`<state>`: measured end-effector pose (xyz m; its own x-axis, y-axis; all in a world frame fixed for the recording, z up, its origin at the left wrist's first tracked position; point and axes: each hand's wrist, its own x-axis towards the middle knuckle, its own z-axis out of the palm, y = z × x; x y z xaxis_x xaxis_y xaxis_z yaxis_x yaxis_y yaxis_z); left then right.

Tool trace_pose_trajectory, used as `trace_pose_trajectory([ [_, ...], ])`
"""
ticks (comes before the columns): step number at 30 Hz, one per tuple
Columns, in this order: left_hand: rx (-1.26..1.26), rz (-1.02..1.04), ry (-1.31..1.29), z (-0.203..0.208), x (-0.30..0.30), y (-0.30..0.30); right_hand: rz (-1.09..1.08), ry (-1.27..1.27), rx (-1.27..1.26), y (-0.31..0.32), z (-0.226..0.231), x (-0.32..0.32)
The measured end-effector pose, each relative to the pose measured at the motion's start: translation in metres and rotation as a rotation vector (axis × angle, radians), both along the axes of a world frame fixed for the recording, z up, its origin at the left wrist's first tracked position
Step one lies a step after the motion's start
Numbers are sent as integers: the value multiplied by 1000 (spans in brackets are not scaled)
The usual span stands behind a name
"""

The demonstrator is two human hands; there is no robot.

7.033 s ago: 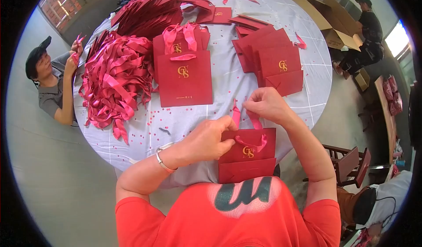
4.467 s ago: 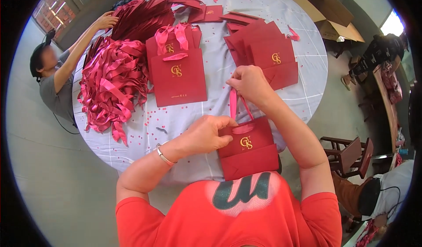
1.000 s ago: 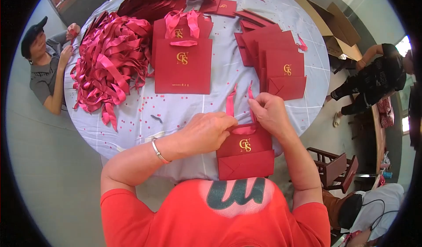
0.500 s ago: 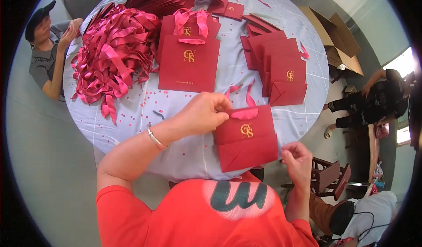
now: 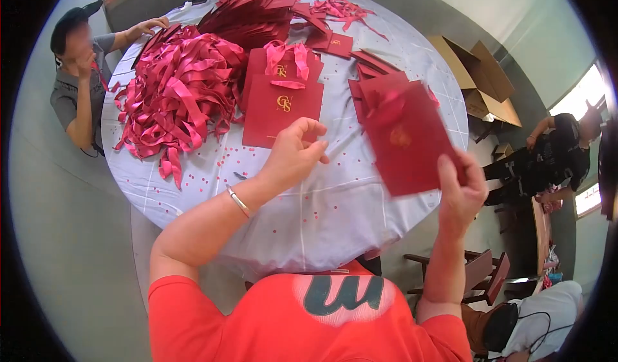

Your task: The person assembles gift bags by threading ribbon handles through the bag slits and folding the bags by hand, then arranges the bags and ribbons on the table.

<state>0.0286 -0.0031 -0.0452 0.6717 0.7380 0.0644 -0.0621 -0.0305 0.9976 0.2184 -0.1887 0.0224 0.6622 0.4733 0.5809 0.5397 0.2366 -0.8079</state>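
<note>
My right hand grips a dark red paper gift bag by its lower right corner, thumb on top. The bag is flat, tilted and a little blurred, with a pink ribbon near its top end. It hangs over the right-hand stack of red bags and hides most of it. My left hand holds nothing; its thumb and fingers are slightly curled and apart. Just beyond it lies another red gift bag with a pink ribbon handle, overlapping more bags behind.
A large heap of pink ribbons covers the table's left side. Folded red bags are piled at the back. Red dots dot the pale tablecloth. A person sits at the left; an open cardboard box stands beyond the right edge.
My right hand has taken hold of the bag and carried it up and right to the right-hand stack. My left hand has let go of it. The person at left has reached onto the table.
</note>
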Motion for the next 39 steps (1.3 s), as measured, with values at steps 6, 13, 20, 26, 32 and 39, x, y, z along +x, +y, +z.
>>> trace_pose_trajectory([
  [6, -46, -332, 301, -3, -13, 7, -3, -1244, -161, 40, 8, -35],
  [13, 271, -474, 817, 33, -14, -3, 146, -1299, -436, 18, -68, -73],
  [20, 947, 58, 660, 10, -16, 5, 334, -1212, -393, 6, -75, -95],
  [26, 1058, 17, 639, 5, -15, -17, 532, -701, -321, -2, -39, -61],
  [32, 1082, -43, 698, 3, -19, -24, -7, -72, -283, 47, -49, 87],
  [39, 1115, -85, 680, 9, -16, -21, -433, -140, -541, 119, -98, 285],
])
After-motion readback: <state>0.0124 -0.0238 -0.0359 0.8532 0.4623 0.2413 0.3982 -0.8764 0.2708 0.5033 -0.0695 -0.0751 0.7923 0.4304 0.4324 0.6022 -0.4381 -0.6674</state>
